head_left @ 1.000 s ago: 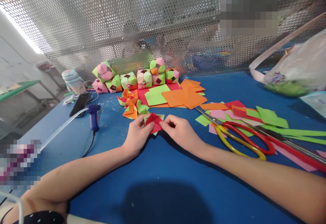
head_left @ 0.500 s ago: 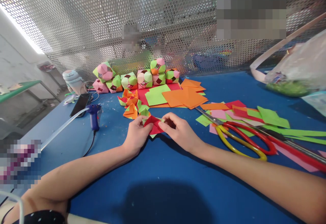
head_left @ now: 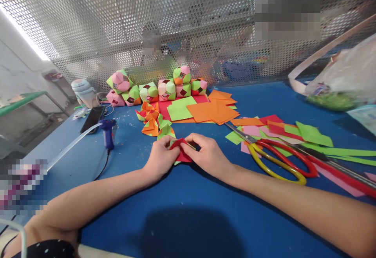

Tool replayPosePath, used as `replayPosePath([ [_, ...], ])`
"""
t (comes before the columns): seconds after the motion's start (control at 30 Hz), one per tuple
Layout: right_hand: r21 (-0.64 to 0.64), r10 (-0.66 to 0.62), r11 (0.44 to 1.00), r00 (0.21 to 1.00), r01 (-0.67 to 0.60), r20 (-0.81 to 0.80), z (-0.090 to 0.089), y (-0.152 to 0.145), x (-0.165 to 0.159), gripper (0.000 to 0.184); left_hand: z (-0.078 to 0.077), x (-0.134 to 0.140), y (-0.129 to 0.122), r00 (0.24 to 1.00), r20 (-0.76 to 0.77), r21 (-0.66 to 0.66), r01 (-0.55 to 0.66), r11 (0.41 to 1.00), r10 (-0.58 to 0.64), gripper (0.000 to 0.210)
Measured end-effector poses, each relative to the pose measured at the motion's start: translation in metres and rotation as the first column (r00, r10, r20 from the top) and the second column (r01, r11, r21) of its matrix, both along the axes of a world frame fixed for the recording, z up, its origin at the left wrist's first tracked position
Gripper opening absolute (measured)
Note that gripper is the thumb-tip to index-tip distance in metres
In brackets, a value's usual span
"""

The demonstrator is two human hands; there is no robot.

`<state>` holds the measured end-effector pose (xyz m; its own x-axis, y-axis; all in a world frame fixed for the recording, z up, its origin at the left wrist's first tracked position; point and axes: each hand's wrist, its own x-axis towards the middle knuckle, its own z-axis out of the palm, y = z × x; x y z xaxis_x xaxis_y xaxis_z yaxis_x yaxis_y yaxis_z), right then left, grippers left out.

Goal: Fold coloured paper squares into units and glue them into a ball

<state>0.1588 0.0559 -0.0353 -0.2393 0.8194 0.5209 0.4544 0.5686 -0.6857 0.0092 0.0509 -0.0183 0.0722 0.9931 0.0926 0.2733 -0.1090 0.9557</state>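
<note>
Between my two hands is a small piece of folded paper (head_left: 185,155), red on top with light green showing at its edges. My left hand (head_left: 161,157) grips its left side, thumb on the red face and fingers behind. On its right side my right hand (head_left: 208,157) pinches it in the same way, the thumb pressed on the red. The fingertips behind the paper are partly hidden. Just beyond my left hand lie several folded paper units (head_left: 151,119) in orange, red and green.
Finished paper balls (head_left: 167,90) line the back by a perforated metal screen (head_left: 117,35). Orange sheets (head_left: 214,111) and green sheets lie before them. Scissors (head_left: 264,150) and paper scraps (head_left: 314,134) are at right, near a plastic bag (head_left: 346,74). A blue glue gun (head_left: 108,134), phone (head_left: 93,119) and bottle (head_left: 85,93) stand left.
Both hands and the paper have shifted slightly right and toward me. My thumbs are closer together, and the red paper looks narrower and more bent.
</note>
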Motion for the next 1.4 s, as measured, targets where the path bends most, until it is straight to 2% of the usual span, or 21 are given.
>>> replayPosePath([
  [0.2, 0.09, -0.026, 0.996, 0.999, 0.024, 0.021, 0.0, -0.001, 0.0, 0.023, -0.001, 0.001, -0.001, 1.0, -0.004, -0.02, 0.006, 1.0, -0.006, 0.005],
  [0.57, 0.113, -0.018, 0.994, 0.996, 0.008, 0.089, -0.004, 0.002, 0.001, 0.023, -0.002, -0.002, 0.002, 0.997, -0.071, -0.046, 0.038, 0.998, -0.041, 0.008],
  [0.67, 0.033, 0.009, 0.999, 0.998, -0.011, 0.062, -0.001, 0.002, 0.002, 0.02, -0.003, -0.003, 0.003, 0.997, -0.065, -0.054, 0.028, 0.998, -0.032, 0.008],
  [0.8, -0.164, 0.042, 0.985, 0.993, -0.06, -0.113, 0.006, 0.001, 0.005, 0.019, -0.002, -0.002, 0.004, 0.996, 0.089, -0.081, -0.022, 0.996, 0.029, 0.01],
  [0.87, -0.196, 0.036, 0.978, 0.989, -0.064, -0.143, 0.007, 0.001, 0.005, 0.021, 0.0, -0.001, 0.005, 0.984, 0.169, -0.114, -0.044, 0.992, 0.063, 0.012],
  [0.97, -0.173, 0.022, 0.984, 0.994, -0.041, -0.109, 0.005, 0.002, 0.004, 0.018, 0.0, 0.0, 0.005, 0.97, 0.227, -0.132, -0.054, 0.99, 0.083, 0.013],
  [1.07, -0.134, 0.003, 0.991, 0.997, -0.014, -0.078, 0.001, 0.004, 0.002, 0.017, -0.002, 0.0, 0.005, 0.978, 0.195, -0.113, -0.05, 0.992, 0.072, 0.012],
  [1.23, -0.089, -0.027, 0.996, 0.998, 0.023, -0.048, -0.001, 0.004, 0.001, 0.016, -0.006, -0.003, 0.006, 0.997, 0.056, -0.08, -0.052, 0.995, 0.056, 0.012],
  [1.4, -0.075, -0.036, 0.997, 0.999, 0.034, -0.031, -0.001, 0.004, 0.001, 0.016, -0.002, -0.003, 0.006, 0.998, -0.043, -0.067, -0.04, 0.997, 0.037, 0.013],
])
